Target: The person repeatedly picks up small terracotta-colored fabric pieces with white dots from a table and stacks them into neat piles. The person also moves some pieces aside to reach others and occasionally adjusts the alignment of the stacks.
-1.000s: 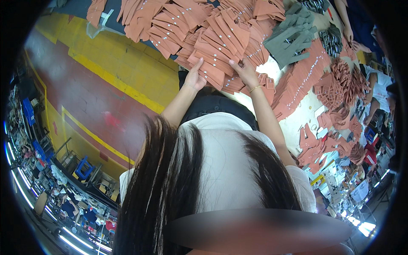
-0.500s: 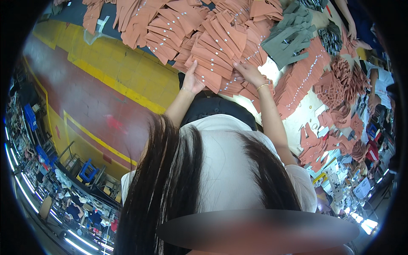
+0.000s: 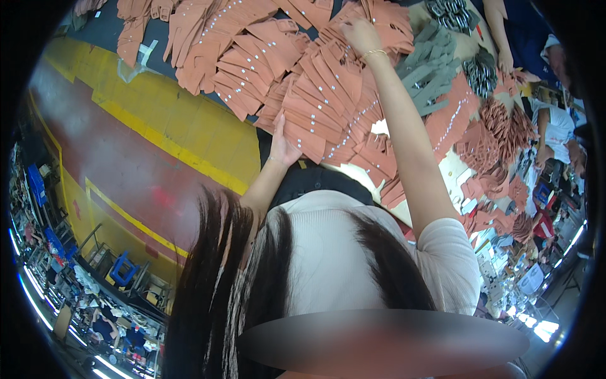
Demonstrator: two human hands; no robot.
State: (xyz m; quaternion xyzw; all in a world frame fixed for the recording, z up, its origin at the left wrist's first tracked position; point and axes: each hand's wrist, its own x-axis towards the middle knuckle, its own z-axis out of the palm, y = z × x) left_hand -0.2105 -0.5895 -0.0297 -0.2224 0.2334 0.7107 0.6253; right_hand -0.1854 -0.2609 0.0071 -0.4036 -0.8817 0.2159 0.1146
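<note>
Layered, fanned-out terracotta cut pieces (image 3: 312,117), fabric or leather, lie on the table's near edge with small white stickers in rows. At their near left edge my left hand (image 3: 285,149) grips the stack, one finger on top and the others hidden beneath. My right hand (image 3: 361,35) is stretched far forward over another terracotta pile (image 3: 394,28). Its fingers are bent down onto the pieces, and what they hold, if anything, is hidden.
Grey-green cut pieces (image 3: 429,63) lie right of the terracotta ones. Bundles of dark strips (image 3: 481,77) sit farther right, beside another person's arm (image 3: 503,47). More terracotta pieces (image 3: 451,123) spread to the right. A yellow and red floor (image 3: 145,126) runs along the table's left.
My right hand has left the near stack and reached forward to the far pile. My left hand stays at the stack's edge, slightly lower in view.
</note>
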